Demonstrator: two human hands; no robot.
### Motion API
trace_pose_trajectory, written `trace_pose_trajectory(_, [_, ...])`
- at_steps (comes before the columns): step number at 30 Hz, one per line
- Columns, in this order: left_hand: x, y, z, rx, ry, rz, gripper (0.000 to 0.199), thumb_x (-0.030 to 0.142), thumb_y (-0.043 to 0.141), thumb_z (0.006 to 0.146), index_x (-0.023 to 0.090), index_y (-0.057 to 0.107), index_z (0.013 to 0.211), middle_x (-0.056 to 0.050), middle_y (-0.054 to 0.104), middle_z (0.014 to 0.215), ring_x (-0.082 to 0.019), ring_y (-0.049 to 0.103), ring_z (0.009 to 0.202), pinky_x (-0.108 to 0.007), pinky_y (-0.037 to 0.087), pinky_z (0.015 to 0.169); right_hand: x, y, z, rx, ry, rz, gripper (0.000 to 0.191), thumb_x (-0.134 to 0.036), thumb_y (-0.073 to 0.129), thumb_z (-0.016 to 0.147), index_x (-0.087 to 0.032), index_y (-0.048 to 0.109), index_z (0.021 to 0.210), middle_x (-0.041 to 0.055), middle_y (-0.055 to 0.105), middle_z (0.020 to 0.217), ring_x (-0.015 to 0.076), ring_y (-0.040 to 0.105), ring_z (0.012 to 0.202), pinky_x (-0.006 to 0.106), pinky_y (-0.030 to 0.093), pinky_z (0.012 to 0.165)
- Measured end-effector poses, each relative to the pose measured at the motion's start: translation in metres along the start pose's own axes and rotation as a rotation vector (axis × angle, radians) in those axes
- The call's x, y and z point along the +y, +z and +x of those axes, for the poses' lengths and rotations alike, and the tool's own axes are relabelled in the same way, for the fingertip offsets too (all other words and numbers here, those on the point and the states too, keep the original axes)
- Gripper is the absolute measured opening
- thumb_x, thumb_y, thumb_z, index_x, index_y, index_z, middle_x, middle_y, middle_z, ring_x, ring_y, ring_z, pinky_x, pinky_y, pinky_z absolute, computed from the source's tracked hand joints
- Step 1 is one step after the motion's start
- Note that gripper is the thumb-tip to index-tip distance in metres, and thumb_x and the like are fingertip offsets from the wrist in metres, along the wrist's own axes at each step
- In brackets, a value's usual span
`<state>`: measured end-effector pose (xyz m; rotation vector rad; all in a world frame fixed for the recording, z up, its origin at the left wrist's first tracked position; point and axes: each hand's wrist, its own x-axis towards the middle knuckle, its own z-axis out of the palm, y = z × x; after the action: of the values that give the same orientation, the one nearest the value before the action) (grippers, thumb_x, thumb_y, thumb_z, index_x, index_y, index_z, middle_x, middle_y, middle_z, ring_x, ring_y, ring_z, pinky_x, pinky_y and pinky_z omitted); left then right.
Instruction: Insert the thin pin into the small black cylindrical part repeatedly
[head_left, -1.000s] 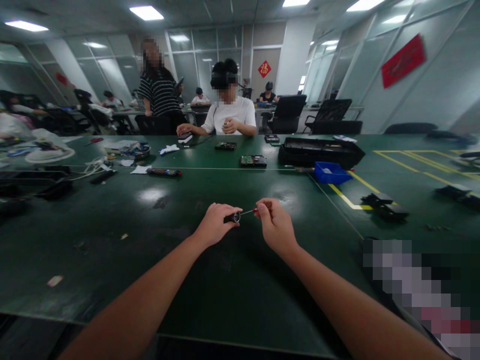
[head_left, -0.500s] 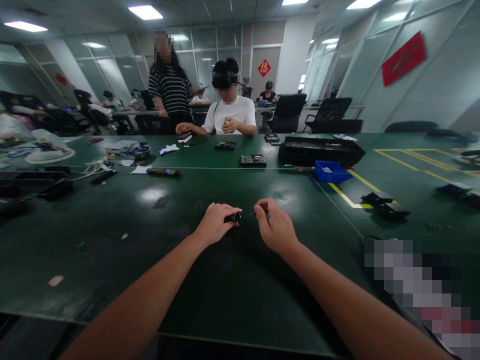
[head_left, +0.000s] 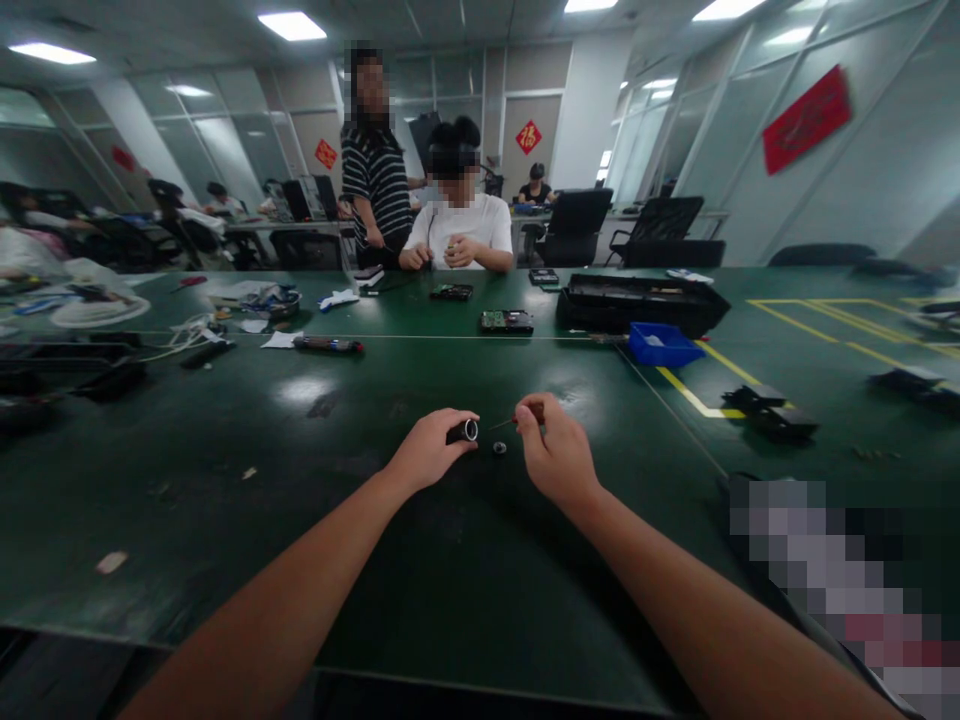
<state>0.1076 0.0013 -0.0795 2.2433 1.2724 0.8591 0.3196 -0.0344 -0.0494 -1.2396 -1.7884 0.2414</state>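
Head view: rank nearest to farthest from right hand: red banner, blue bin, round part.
1. Round part: on table, just left of right hand.
2. Blue bin: ahead, to the right.
3. Red banner: right wall, past the table.

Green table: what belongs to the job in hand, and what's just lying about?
Seemingly in use:
dark tube, in the left hand
thin tool, in the right hand
small round part between the hands

Apparently lying about:
blue tray
long black case
circuit board

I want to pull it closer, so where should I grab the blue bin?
Probably by its near rim, reaching from your side: the blue bin is open-topped, so that edge can be pinched, while the black tray sits close behind.
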Motion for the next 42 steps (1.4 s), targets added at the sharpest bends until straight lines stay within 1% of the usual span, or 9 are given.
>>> trace_pose_trajectory(7, [0.009, -0.002, -0.002, 0.081, -0.079, -0.138, 0.038, 0.026, 0.06, 0.091, 0.023, 0.056, 0.128, -0.007, 0.063, 0.125, -0.023, 0.058, 0.115, -0.04, 0.044, 0.102, -0.002, -0.003, 0.0, 0.042, 0.005, 0.02, 0.019, -0.037, 0.042, 0.101, -0.023, 0.055, 0.1, 0.0054, 0.068, 0.086, 0.0216, 0.066, 0.077, 0.035, 0.047, 0.072])
trace_pose_trajectory(10, [0.016, -0.006, -0.002, 0.044, -0.1, -0.169, 0.039, 0.035, 0.054, 0.095, 0.022, 0.05, 0.131, -0.007, 0.063, 0.118, -0.022, 0.06, 0.104, -0.038, 0.047, 0.092, -0.002, -0.003, 0.0, 0.062, -0.006, 0.032, 0.02, -0.038, 0.043, 0.101, -0.023, 0.056, 0.103, 0.0062, 0.069, 0.089, 0.0224, 0.067, 0.08, 0.036, 0.049, 0.074])
trace_pose_trajectory(15, [0.031, -0.008, 0.002, -0.069, -0.089, -0.065, 0.033, 0.048, 0.054, 0.093, 0.02, 0.06, 0.11, -0.005, 0.065, 0.097, -0.021, 0.06, 0.083, -0.034, 0.047, 0.074, -0.002, -0.005, 0.0, 0.091, -0.018, 0.02, 0.02, -0.037, 0.043, 0.101, -0.023, 0.057, 0.105, 0.0068, 0.069, 0.09, 0.0222, 0.067, 0.082, 0.037, 0.049, 0.076])
trace_pose_trajectory(18, [0.036, -0.001, 0.008, -0.166, -0.001, 0.012, 0.029, 0.044, 0.052, 0.095, 0.021, 0.063, 0.108, -0.007, 0.066, 0.102, -0.023, 0.062, 0.089, -0.035, 0.048, 0.077, 0.001, -0.005, 0.002, 0.11, -0.022, 0.016, 0.021, -0.037, 0.043, 0.101, -0.022, 0.057, 0.105, 0.0075, 0.069, 0.09, 0.0225, 0.067, 0.083, 0.037, 0.049, 0.077])
trace_pose_trajectory(22, [0.035, 0.01, 0.016, -0.251, 0.136, 0.198, 0.032, 0.038, 0.049, 0.096, 0.022, 0.066, 0.117, -0.01, 0.065, 0.107, -0.026, 0.063, 0.097, -0.038, 0.049, 0.086, 0.004, -0.004, 0.003, 0.134, -0.012, 0.007, 0.021, -0.037, 0.043, 0.101, -0.022, 0.058, 0.104, 0.0077, 0.069, 0.091, 0.0231, 0.067, 0.083, 0.038, 0.048, 0.078])
trace_pose_trajectory(29, [0.027, 0.014, 0.025, -0.287, 0.132, 0.306, 0.038, 0.052, 0.056, 0.09, 0.024, 0.069, 0.111, -0.01, 0.065, 0.094, -0.026, 0.064, 0.082, -0.038, 0.051, 0.076, 0.005, -0.005, 0.002, 0.112, -0.004, 0.007, 0.021, -0.038, 0.043, 0.101, -0.023, 0.058, 0.103, 0.0072, 0.069, 0.09, 0.0234, 0.067, 0.083, 0.038, 0.048, 0.078])
trace_pose_trajectory(34, [0.016, 0.0, 0.024, -0.229, 0.089, 0.157, 0.03, 0.045, 0.06, 0.088, 0.024, 0.068, 0.109, -0.006, 0.069, 0.098, -0.024, 0.064, 0.087, -0.037, 0.049, 0.078, 0.002, -0.006, 0.002, 0.114, -0.005, 0.029, 0.021, -0.037, 0.043, 0.101, -0.022, 0.058, 0.103, 0.007, 0.068, 0.089, 0.0229, 0.066, 0.082, 0.037, 0.047, 0.077])
trace_pose_trajectory(37, [0.003, -0.016, 0.024, -0.143, -0.025, -0.011, 0.028, 0.038, 0.06, 0.087, 0.024, 0.068, 0.11, -0.005, 0.069, 0.099, -0.021, 0.064, 0.086, -0.034, 0.049, 0.078, 0.001, -0.007, 0.002, 0.093, -0.005, 0.035, 0.021, -0.036, 0.043, 0.101, -0.022, 0.059, 0.102, 0.0067, 0.067, 0.087, 0.0229, 0.064, 0.082, 0.036, 0.047, 0.075])
trace_pose_trajectory(42, [-0.023, -0.052, 0.016, 0.078, -0.277, -0.578, 0.024, 0.039, 0.062, 0.085, 0.018, 0.064, 0.096, -0.001, 0.058, 0.077, -0.011, 0.051, 0.058, -0.022, 0.037, 0.051, -0.001, -0.008, 0.002, 0.07, 0.006, 0.037, 0.021, -0.036, 0.043, 0.101, -0.022, 0.058, 0.103, 0.0067, 0.067, 0.088, 0.0223, 0.064, 0.081, 0.036, 0.047, 0.074])
